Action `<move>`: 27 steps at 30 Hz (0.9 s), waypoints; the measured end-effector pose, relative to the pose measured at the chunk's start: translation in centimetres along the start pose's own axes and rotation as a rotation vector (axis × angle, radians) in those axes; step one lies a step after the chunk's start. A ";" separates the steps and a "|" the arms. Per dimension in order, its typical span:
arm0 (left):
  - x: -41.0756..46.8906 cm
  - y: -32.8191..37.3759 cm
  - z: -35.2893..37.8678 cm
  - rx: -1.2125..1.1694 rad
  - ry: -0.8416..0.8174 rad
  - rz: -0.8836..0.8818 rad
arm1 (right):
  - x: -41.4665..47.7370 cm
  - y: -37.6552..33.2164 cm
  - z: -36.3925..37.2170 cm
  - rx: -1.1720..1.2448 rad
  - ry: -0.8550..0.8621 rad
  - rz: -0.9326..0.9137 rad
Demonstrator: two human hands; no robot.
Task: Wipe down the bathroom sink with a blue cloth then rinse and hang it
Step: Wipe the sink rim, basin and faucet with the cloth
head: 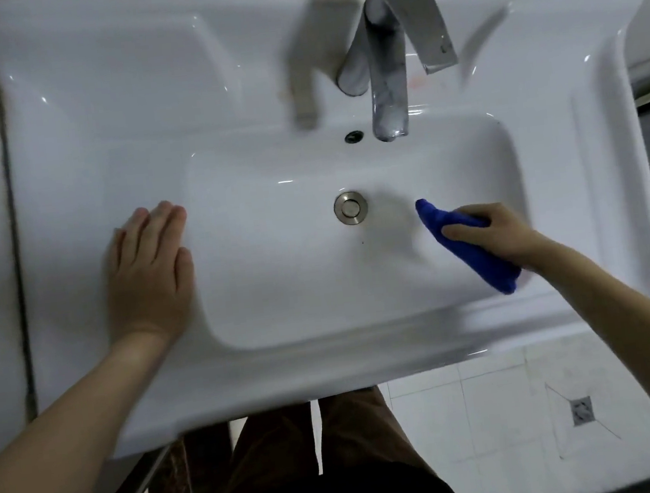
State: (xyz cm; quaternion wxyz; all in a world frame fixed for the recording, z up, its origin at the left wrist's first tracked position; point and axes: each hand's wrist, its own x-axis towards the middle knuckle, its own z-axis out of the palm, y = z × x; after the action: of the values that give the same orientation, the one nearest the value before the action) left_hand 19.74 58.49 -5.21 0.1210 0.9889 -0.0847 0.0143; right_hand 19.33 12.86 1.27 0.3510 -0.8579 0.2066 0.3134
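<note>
A white ceramic sink (258, 104) fills the view, with a rectangular basin and a metal drain plug (350, 208) at its middle. My right hand (494, 231) grips a bunched blue cloth (474, 253) and presses it against the basin's right inner side, right of the drain. My left hand (148, 270) lies flat, fingers together, on the sink's left rim beside the basin; it holds nothing.
A chrome faucet (388, 89) with an angled lever stands behind the basin, its spout over the overflow hole (354, 136). A wall runs along the left. White floor tiles with a floor drain (581, 411) lie at the lower right. My legs stand below the sink's front edge.
</note>
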 end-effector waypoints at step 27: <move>-0.1 -0.2 0.4 0.017 -0.018 -0.038 | 12.3 -14.0 21.1 -0.234 0.415 -0.640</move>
State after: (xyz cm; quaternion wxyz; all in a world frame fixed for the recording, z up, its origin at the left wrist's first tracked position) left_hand 19.71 58.55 -5.65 0.1123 0.9914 -0.0667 0.0036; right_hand 27.93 36.01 -12.25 0.2817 -0.9581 -0.0416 0.0294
